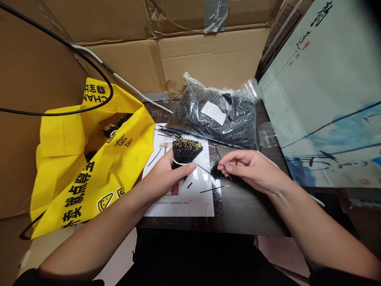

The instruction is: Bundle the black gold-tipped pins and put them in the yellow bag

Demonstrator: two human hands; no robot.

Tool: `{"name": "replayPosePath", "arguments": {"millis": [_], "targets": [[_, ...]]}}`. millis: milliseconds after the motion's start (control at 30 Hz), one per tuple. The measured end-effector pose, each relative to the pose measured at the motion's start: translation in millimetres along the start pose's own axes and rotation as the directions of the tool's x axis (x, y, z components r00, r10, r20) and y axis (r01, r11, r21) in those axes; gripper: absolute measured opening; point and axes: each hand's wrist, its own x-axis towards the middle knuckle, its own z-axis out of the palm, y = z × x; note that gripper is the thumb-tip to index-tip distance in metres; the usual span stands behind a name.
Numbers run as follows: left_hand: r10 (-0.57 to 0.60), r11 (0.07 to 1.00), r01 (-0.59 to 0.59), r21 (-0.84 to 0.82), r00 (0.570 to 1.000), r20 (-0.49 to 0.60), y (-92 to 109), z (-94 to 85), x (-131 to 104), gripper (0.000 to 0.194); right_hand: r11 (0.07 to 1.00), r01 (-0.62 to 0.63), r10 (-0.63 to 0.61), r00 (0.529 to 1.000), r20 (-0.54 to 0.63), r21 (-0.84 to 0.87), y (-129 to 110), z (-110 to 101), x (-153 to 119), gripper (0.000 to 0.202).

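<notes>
My left hand (168,171) is wrapped around a thick bundle of black wires with gold-coloured tips (188,150), bound by a white band. One thin wire juts out to the right, beside the thumb. My right hand (250,169) pinches a short, thin black piece (228,172) between thumb and fingers; whether it is a tube or a wire end I cannot tell. Below the hands, a single black wire (214,189) with a gold end lies across the paper's edge. A short black tube (189,185) rests on the printed sheet (196,208).
A clear plastic bag of short black tubes (187,107) stands behind my hands. At left, a yellow bag (125,159) holds more wire bundles (109,130). Clear plastic cups (268,134) sit at right beside a pale painted panel (327,119). Cardboard boxes (208,59) back the dark table (250,210).
</notes>
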Motion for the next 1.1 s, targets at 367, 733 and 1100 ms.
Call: {"name": "replayPosePath", "arguments": {"millis": [367, 733, 1100], "targets": [[-0.014, 0.870, 0.140, -0.472, 0.966, 0.260, 0, 34.2, 15, 0.032, 0.982, 0.189, -0.184, 0.973, -0.138, 0.024, 7, -2, -2, 0.024], [0.126, 0.925, -0.033, -0.378, 0.967, 0.223, -6, 44.4, 17, 0.027, 0.544, 0.460, -0.630, 0.776, 0.020, -0.702, 1, 9, -9, 0.004], [0.152, 0.931, -0.059, -0.360, 0.960, 0.235, -18, 42.9, 16, 0.026, 0.164, 0.576, -0.693, 0.646, 0.322, -0.801, 9, 16, -9, 0.012]]}}
